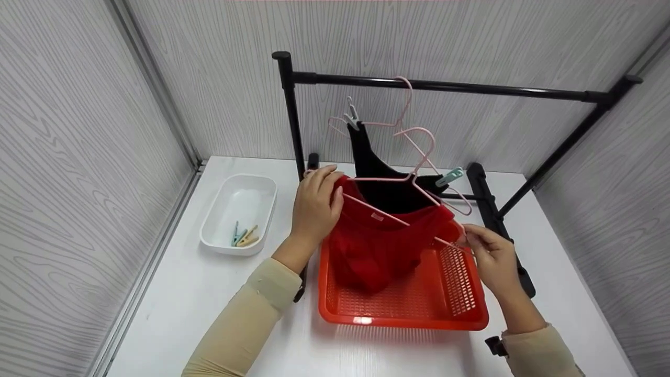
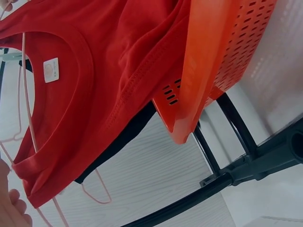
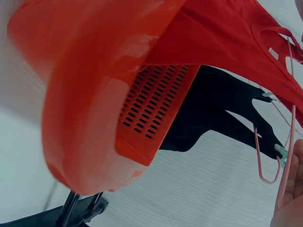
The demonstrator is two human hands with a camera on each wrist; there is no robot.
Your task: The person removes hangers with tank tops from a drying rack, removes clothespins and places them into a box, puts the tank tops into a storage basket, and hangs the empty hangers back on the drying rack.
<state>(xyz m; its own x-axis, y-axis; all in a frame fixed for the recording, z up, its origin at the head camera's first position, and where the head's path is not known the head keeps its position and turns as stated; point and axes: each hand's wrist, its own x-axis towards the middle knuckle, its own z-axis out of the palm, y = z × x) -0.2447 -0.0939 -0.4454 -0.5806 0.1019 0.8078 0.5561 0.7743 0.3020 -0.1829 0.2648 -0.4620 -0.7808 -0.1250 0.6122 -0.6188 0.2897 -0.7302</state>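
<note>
A red sleeveless top point(image 1: 374, 251) with a small white label hangs on a pink hanger point(image 1: 379, 179), its lower part drooping into the red basket point(image 1: 403, 320). My left hand point(image 1: 316, 201) grips the top's left shoulder strap together with the hanger end there. On the other side, my right hand point(image 1: 492, 256) pinches the hanger's right end, just outside the right strap point(image 1: 445, 213). In the right wrist view, the hanger's end point(image 3: 284, 189) lies along the fingers. Behind, a black garment point(image 1: 369, 157) hangs from the rack, clipped with a grey clothespin point(image 1: 352, 118) and a teal clothespin point(image 1: 450, 177).
A black rack point(image 1: 471, 88) spans the back, with its foot point(image 1: 497, 225) right of the basket. The black garment's pink hanger point(image 1: 408, 99) hooks over its bar. At left stands a white tray point(image 1: 209, 230) with blue-green and yellow clothespins point(image 1: 246, 236). Panels enclose the table.
</note>
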